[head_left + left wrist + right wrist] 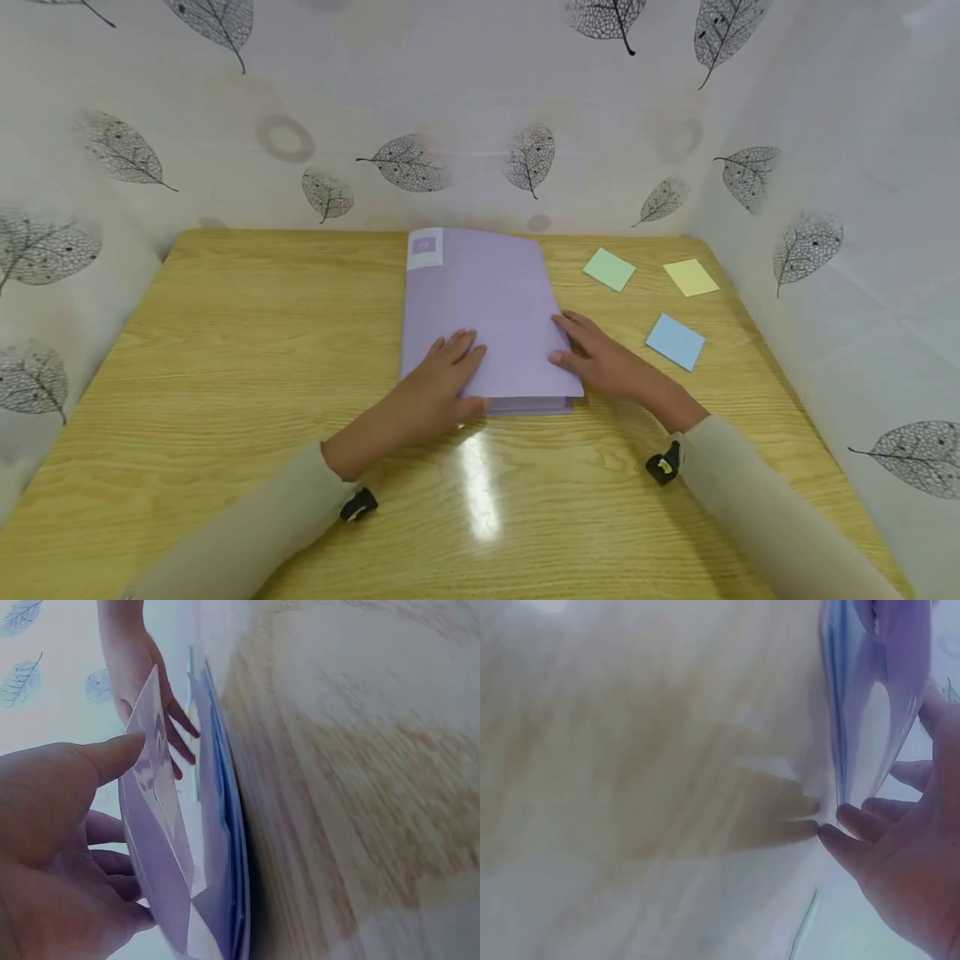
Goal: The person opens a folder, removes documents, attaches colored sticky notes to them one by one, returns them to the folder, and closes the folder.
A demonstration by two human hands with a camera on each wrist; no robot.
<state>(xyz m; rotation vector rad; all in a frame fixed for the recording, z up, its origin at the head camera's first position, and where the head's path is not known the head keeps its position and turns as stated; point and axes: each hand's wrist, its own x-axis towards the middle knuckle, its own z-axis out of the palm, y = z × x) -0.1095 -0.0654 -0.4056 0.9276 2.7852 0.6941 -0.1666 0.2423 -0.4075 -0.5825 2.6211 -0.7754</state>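
Purple folder (506, 292) beneath left grip (437, 385), its right edge at right grip (602, 357) (both loosely extended, nothing clasped)

Pale walls (465, 75), dark veined leaves (408, 164) printed on them, wood-grain table (262, 325), reflected light (478, 492) (a narrow streak)

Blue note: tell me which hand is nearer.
Right: the right hand touches the purple folder at its right edge, just left of the blue note; the left hand is farther left, on the folder.
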